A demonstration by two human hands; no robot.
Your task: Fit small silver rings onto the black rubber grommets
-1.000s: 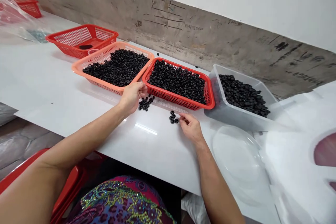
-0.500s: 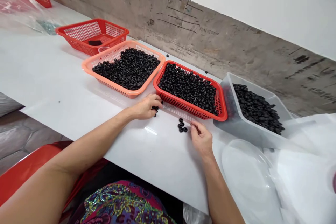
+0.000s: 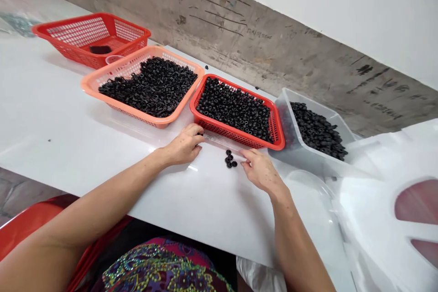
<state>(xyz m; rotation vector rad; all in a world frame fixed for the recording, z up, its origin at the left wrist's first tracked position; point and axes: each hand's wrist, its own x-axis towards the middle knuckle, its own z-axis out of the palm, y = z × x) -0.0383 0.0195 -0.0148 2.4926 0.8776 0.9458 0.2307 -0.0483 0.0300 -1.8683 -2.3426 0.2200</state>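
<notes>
Left hand (image 3: 184, 146) low on the white tabletop (image 3: 61, 137), fingers (image 3: 197, 133) loosely curled and narrow, no ring visible among them, fingertips just beside the front corner of a red plastic basket (image 3: 239, 138) full of black rings. Right hand (image 3: 263, 172) with fingers (image 3: 248, 155) slightly curled, a little apart, empty as far as visible. Small cluster of black rings (image 3: 230, 159) on the tabletop between both sets of fingers, just beside the right fingertips. Past the left fingers, an orange plastic basket (image 3: 89, 86) heaped with rings; past the right fingers, a clear plastic tub (image 3: 290, 143) of rings.
</notes>
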